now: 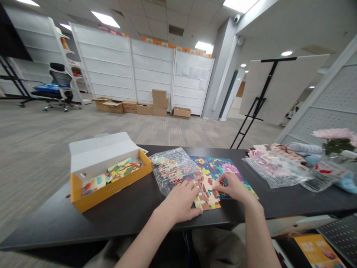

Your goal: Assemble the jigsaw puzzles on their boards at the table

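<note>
A partly joined jigsaw puzzle (208,197) in brown, cream and yellow lies near the table's front edge. My left hand (181,199) rests flat along its left side, fingers stretched out and thumb at the lower edge. At the puzzle's right side my right hand (233,185) is closed in a pinch on a puzzle piece, which the fingers mostly hide. Under and behind the puzzle lies a blue, colourful picture sheet (219,163). A clear plastic bag (178,160) with loose pieces inside touches the sheet's left part, just beyond my left hand.
On the left stands an open yellow box (114,194) with puzzle pieces inside and its white lid raised. Plastic-wrapped items (279,169) and pink flowers (334,137) occupy the right of the black table (125,217). Cardboard boxes (129,107) line the far shelves.
</note>
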The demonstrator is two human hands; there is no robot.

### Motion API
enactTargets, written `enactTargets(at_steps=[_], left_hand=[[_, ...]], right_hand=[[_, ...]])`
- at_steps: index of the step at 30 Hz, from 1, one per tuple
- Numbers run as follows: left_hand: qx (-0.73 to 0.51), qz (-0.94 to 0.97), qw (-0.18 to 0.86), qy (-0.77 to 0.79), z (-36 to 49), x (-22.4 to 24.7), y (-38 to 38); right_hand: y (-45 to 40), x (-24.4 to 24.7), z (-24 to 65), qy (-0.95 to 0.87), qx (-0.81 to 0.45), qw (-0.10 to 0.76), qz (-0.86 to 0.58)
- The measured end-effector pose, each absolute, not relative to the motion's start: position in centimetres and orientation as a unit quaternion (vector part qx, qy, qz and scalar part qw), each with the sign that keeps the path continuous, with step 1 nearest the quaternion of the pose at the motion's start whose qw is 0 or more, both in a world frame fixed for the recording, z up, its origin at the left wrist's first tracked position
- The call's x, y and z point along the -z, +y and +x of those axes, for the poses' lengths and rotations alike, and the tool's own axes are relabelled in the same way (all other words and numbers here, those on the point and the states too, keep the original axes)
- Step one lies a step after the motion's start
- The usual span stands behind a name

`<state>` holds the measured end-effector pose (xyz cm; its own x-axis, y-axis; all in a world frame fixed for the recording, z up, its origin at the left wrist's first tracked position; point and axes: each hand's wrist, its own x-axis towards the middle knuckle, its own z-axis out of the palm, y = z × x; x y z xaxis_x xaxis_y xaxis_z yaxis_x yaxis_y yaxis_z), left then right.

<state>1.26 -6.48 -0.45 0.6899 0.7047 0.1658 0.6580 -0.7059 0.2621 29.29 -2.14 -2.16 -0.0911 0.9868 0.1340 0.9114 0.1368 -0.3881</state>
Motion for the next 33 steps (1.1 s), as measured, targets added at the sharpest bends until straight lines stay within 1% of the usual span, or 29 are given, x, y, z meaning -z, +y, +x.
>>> enactTargets(at_steps=[4,6,8,10,12,14,17,22,25,30,31,33], left_hand=[[-0.127,0.916,0.089,0.37,1.3,0.4,-6.4],[-0.128,0.917,0.086,0.368,1.3,0.5,-6.4],[-0.133,0.916,0.086,0.369,1.3,0.6,-6.4],[-0.136,0.914,0.088,0.371,1.2,0.8,-6.4],[-0.135,0.914,0.091,0.371,1.2,1.0,-6.3],[-0.132,0.915,0.092,0.37,1.2,1.0,-6.3],[-0.132,0.914,0.092,0.371,1.2,1.0,-6.3],[-0.13,0.913,0.096,0.373,1.3,0.7,-6.3],[-0.128,0.914,0.099,0.373,1.3,0.6,-6.4],[-0.131,0.914,0.097,0.372,1.3,0.6,-6.4],[-0.131,0.914,0.097,0.371,1.2,0.7,-6.4],[-0.132,0.914,0.099,0.371,1.2,0.6,-6.4]], right_hand=[[-2.5,2.1,28.8,-0.702,-0.228,0.258,-0.623],[-2.5,2.1,28.9,-0.698,-0.232,0.281,-0.617],[-2.7,2.2,29.2,-0.701,-0.19,0.263,-0.635],[-2.9,2.0,29.6,-0.707,-0.151,0.213,-0.657],[-3.3,1.9,29.9,-0.715,-0.134,0.17,-0.665],[-3.5,1.7,30.0,-0.722,-0.127,0.147,-0.665],[-3.8,1.5,29.7,-0.719,-0.117,0.136,-0.672],[-4.0,1.5,29.5,-0.7,-0.131,0.153,-0.685],[-4.0,1.5,29.7,-0.69,-0.171,0.188,-0.678],[-3.7,1.2,30.3,-0.678,-0.279,0.299,-0.611],[-3.5,1.1,30.5,-0.674,-0.285,0.323,-0.601],[-3.2,1.1,31.3,-0.649,-0.255,0.377,-0.61]])
